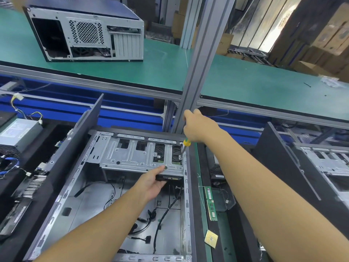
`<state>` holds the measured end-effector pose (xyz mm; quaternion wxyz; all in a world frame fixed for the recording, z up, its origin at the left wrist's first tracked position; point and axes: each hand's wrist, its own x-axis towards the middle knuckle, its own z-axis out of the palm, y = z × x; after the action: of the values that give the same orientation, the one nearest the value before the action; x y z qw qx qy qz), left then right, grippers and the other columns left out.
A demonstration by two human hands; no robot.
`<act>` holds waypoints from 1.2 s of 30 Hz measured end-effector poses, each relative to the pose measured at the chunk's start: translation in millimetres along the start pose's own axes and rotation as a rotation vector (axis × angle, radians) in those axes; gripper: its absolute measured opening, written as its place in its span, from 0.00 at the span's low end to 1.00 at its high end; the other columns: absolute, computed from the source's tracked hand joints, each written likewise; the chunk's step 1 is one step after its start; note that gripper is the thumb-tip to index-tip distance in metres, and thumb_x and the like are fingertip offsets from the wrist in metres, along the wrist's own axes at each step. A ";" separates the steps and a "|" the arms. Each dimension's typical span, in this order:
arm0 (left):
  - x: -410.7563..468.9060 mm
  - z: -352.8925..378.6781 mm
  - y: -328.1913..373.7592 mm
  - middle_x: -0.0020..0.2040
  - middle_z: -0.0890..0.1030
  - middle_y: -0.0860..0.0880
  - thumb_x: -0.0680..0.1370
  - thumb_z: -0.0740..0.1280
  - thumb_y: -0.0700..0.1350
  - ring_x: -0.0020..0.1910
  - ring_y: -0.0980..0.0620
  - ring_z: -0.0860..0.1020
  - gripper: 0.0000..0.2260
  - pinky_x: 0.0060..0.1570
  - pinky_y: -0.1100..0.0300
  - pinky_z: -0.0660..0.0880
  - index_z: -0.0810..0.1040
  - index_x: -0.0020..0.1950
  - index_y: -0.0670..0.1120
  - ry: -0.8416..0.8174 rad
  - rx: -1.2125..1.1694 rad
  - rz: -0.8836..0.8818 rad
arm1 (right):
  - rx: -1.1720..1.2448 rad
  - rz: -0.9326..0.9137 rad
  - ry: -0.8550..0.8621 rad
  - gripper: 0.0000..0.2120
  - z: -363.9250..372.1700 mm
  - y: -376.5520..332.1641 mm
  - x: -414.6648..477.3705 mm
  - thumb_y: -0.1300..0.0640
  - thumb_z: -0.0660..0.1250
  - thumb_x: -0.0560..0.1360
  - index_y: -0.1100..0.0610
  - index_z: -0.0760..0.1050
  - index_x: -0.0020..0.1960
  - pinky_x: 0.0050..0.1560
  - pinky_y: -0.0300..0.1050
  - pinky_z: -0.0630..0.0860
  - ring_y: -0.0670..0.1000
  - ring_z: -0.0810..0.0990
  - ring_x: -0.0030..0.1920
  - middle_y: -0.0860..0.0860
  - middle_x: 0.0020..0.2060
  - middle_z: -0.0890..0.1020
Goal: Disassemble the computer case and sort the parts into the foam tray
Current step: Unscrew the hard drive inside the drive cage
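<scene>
open grey steel computer case (90,205) lies sideways on the desk (198,167). right hand (198,127) grips a yellow-handled screwdriver (186,145), tip on the silver drive cage (132,157) (far right corner); left hand (151,184) clasps the black drive (171,178) beneath.

No text is legible. The label on the power supply (18,133), at the workbench's left edge, and the sticker on the memory module (211,203) are too blurred to read.
</scene>
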<state>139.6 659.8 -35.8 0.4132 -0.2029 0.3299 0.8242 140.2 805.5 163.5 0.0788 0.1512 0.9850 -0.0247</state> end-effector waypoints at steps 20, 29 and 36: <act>-2.6 1.1 -0.1 0.49 0.84 0.37 0.79 0.67 0.34 0.52 0.42 0.82 0.09 0.51 0.51 0.79 0.78 0.58 0.34 0.019 0.015 0.003 | 0.010 0.018 -0.122 0.18 -9.0 1.4 -1.6 0.48 0.58 0.81 0.55 0.66 0.67 0.53 0.56 0.72 0.61 0.71 0.61 0.56 0.62 0.70; -2.1 1.0 0.2 0.50 0.85 0.37 0.80 0.66 0.34 0.47 0.43 0.85 0.07 0.44 0.53 0.82 0.78 0.57 0.34 0.010 0.025 0.012 | 0.036 -0.041 -0.157 0.18 -10.2 2.1 -0.5 0.60 0.60 0.78 0.56 0.66 0.68 0.51 0.54 0.70 0.60 0.68 0.60 0.57 0.63 0.68; -5.3 1.8 0.4 0.52 0.84 0.36 0.80 0.65 0.34 0.50 0.42 0.84 0.07 0.49 0.52 0.80 0.78 0.56 0.33 -0.004 0.032 0.003 | -0.128 0.060 0.008 0.09 -2.8 -1.5 -1.5 0.54 0.58 0.83 0.59 0.61 0.57 0.35 0.49 0.65 0.60 0.75 0.43 0.57 0.50 0.79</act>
<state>142.2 658.0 -31.2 0.4159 -0.1943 0.3425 0.8197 140.8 803.8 166.5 0.0850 0.1753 0.9800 0.0413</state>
